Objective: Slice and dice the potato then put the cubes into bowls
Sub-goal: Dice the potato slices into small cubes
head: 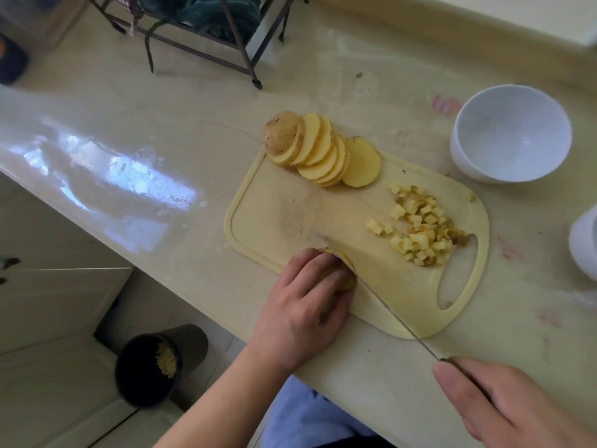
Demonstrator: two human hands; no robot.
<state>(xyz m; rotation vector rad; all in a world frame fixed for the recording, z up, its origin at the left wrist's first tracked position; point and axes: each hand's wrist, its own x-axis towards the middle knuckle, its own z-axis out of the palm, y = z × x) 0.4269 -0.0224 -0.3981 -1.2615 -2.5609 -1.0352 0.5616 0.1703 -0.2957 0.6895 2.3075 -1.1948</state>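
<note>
On a pale yellow cutting board (274,205) a fanned stack of potato slices (319,153) lies at the far end, with a skin-on end piece at its left. A heap of small potato cubes (423,227) sits on the board's right side near the handle hole. My left hand (307,305) curls over a few stacked potato slices (347,276) at the board's near edge and holds them down. My right hand (510,402) grips the handle of a thin knife (387,305), and its blade lies right beside my left fingers, through those slices.
A white empty bowl (513,134) stands on the counter right of the board. A second white bowl (584,244) is cut off by the right edge. A dark wire rack (206,43) stands at the back. A black bin (155,367) sits on the floor below the counter edge.
</note>
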